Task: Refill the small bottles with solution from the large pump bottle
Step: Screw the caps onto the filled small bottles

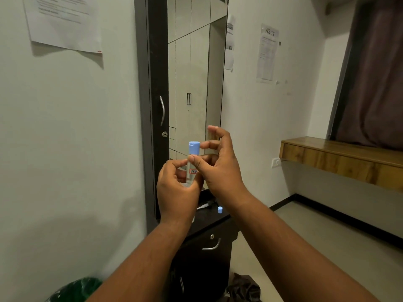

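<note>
I hold a small clear bottle (190, 168) upright in front of the mirror. It has a light blue flip cap (193, 147) and a red-framed label reading "17B". My left hand (176, 190) grips its lower part from the left. My right hand (220, 164) is beside it on the right, thumb touching the bottle below the cap, the other fingers spread near the cap. A second blue-capped small bottle (220, 210) stands on the dark cabinet top below. The large pump bottle is not in view.
A dark cabinet (209, 249) with drawer handles stands below the tall mirror (194, 73). A white item lies on its top behind my hands. A wooden shelf (340, 158) juts from the right wall. A green bin (76, 289) sits bottom left, dark cloth (244, 286) on the floor.
</note>
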